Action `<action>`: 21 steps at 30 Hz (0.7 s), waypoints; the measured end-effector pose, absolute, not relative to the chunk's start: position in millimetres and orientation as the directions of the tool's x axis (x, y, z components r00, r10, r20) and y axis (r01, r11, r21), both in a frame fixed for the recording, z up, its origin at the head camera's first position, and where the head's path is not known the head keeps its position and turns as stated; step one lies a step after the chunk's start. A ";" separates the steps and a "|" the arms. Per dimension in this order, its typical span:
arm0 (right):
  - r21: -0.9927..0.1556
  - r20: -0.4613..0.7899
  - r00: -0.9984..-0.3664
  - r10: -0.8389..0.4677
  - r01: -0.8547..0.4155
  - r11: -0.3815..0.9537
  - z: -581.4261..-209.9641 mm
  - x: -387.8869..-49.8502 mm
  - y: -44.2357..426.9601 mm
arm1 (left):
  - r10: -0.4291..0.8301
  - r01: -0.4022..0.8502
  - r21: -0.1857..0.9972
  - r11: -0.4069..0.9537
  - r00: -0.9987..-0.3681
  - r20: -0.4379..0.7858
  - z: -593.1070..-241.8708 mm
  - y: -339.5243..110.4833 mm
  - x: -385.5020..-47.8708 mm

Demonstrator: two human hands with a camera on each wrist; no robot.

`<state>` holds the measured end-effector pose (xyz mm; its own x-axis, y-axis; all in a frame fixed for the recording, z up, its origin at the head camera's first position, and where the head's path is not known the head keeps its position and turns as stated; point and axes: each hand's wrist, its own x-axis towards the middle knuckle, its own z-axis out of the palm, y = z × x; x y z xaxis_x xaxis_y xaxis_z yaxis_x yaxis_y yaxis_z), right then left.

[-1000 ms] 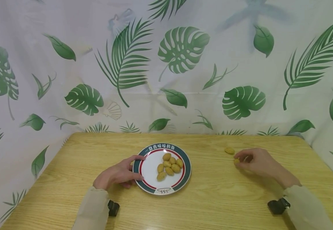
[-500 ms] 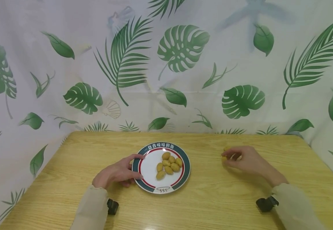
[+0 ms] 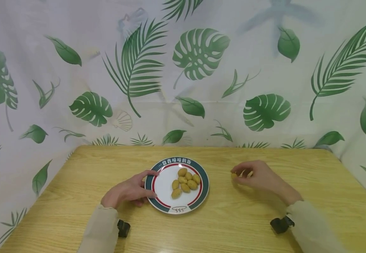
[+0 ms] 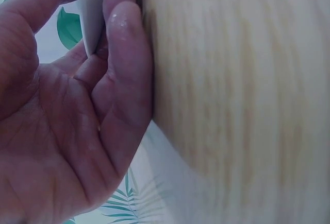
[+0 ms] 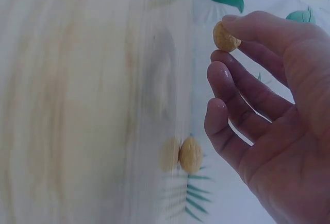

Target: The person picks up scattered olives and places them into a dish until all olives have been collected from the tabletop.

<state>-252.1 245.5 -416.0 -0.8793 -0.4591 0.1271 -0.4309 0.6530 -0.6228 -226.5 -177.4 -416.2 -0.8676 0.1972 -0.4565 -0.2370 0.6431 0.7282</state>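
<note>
My left hand (image 3: 129, 189) grips the left rim of a round white plate (image 3: 165, 196) with a dark green border. In the left wrist view, the plate's edge (image 4: 92, 18) lies between the thumb side and the curled fingers. Several yellow-brown oval nuts (image 3: 185, 188) lie on the plate's right half; their exact kind is unclear. To the right, my right hand (image 3: 255, 175) pinches another such nut (image 5: 226, 36) between thumb and fingertips, apart from the plate. Below that hand in the right wrist view, one more nut (image 5: 191, 154) rests on the table; the hand hides it in the head view.
Everything stands on a light wooden table (image 3: 221, 225). A white cloth with green leaf prints (image 3: 217, 119) hangs behind and beside it. Each wrist carries a small black camera, such as the one on the right (image 3: 281, 225).
My right hand has moved left toward the plate with the pinched nut, passing in front of the nut lying on the table. My left hand and the plate hold their place.
</note>
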 end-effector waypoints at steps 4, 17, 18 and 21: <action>-0.629 0.127 -0.869 -0.478 -0.443 0.638 -418.1 -251.3 236.6 | 0.192 -0.240 0.721 0.650 -0.866 -0.462 -416.2 -177.2 -225.9; -0.598 0.145 -0.841 -0.521 -0.494 0.630 -410.8 -247.5 204.7 | 0.192 -0.243 0.717 0.653 -0.863 -0.467 -415.9 -177.7 -226.0; -0.600 0.152 -0.833 -0.531 -0.505 0.621 -409.9 -247.3 202.0 | 0.193 -0.242 0.719 0.652 -0.864 -0.466 -415.9 -177.7 -226.1; -0.604 0.170 -0.816 -0.553 -0.529 0.595 -408.4 -246.6 194.3 | 0.196 -0.239 0.723 0.649 -0.865 -0.462 -415.9 -177.7 -226.0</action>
